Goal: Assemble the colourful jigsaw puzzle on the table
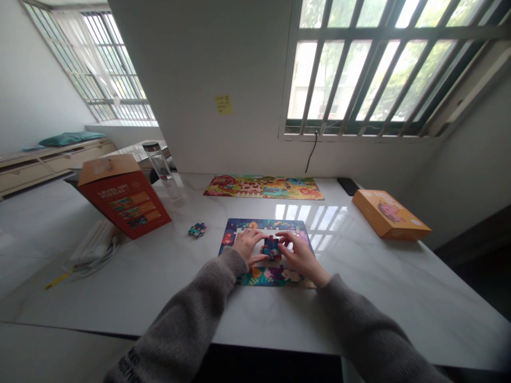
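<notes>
Inside the frame of a colourful jigsaw puzzle, some dark blue puzzle pieces sit between my two hands. My left hand has its index finger and thumb curved around their left side. From the other side, my right hand pinches them with thumb and index finger. Whether the pieces are lifted or resting on the surface, I cannot tell. A small pile of loose puzzle pieces lies left of the puzzle. Parts of the puzzle's sides are covered by my hands and sleeves.
Behind the puzzle lies a long, assembled puzzle strip. A red puzzle box stands at left, near a glass bottle and a white power strip with cables. To the right are an orange box and a black phone.
</notes>
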Demonstrator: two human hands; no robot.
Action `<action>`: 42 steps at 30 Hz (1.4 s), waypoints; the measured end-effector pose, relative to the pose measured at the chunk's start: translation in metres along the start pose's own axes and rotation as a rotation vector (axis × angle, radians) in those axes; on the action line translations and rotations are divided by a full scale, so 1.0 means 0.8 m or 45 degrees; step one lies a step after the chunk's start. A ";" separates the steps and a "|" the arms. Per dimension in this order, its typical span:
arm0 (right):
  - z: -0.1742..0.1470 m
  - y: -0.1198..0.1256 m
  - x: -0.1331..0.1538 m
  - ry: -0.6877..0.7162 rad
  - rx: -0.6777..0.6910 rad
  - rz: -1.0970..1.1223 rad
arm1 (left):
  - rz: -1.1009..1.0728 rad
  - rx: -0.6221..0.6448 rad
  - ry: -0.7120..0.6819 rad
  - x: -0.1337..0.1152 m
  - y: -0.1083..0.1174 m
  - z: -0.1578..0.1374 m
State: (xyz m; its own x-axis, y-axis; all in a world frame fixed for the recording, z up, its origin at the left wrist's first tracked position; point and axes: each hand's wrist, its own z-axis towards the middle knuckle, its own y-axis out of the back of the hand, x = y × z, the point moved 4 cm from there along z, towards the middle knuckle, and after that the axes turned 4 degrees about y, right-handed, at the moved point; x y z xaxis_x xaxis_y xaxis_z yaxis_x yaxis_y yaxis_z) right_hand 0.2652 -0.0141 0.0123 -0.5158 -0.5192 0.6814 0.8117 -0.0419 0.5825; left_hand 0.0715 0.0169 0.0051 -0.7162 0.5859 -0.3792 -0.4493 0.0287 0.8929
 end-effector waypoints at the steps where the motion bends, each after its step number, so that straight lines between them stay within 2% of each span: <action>1: -0.001 0.002 0.005 0.043 -0.016 -0.035 | -0.006 -0.005 0.014 0.000 0.000 0.000; 5: -0.005 0.007 0.022 0.287 -0.028 -0.233 | -0.048 -0.025 0.076 0.002 0.001 0.000; 9: -0.008 0.006 0.022 0.405 0.053 -0.283 | -0.086 -0.022 0.075 0.003 0.005 -0.001; 17: -0.007 0.010 0.018 0.400 0.040 -0.382 | -0.043 -0.076 0.082 -0.001 0.012 -0.003; 22: -0.006 0.016 0.012 0.356 -0.014 -0.428 | -0.070 -0.188 0.141 0.012 0.019 -0.005; 25: -0.006 0.019 0.007 0.313 -0.041 -0.436 | -0.101 -0.203 0.107 0.016 0.017 -0.005; 30: -0.006 0.025 0.004 0.297 -0.055 -0.464 | -0.105 -0.064 -0.029 0.008 -0.002 0.002; 35: -0.005 0.050 -0.015 0.226 -0.054 -0.672 | -0.109 0.006 -0.096 0.005 -0.012 0.008; 38: -0.007 0.060 -0.031 0.168 -0.013 -0.718 | -0.077 0.100 -0.092 0.003 -0.015 0.010; 42: -0.009 0.056 -0.041 0.161 0.071 -0.766 | 0.031 0.215 -0.126 -0.007 -0.021 0.016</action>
State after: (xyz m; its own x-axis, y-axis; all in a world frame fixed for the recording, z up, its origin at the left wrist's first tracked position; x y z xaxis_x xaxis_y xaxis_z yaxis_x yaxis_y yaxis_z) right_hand 0.3207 -0.0055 0.0129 -0.8396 -0.5158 0.1701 0.3711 -0.3160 0.8732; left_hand 0.0903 0.0235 -0.0049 -0.6663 0.6644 -0.3386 -0.3304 0.1440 0.9328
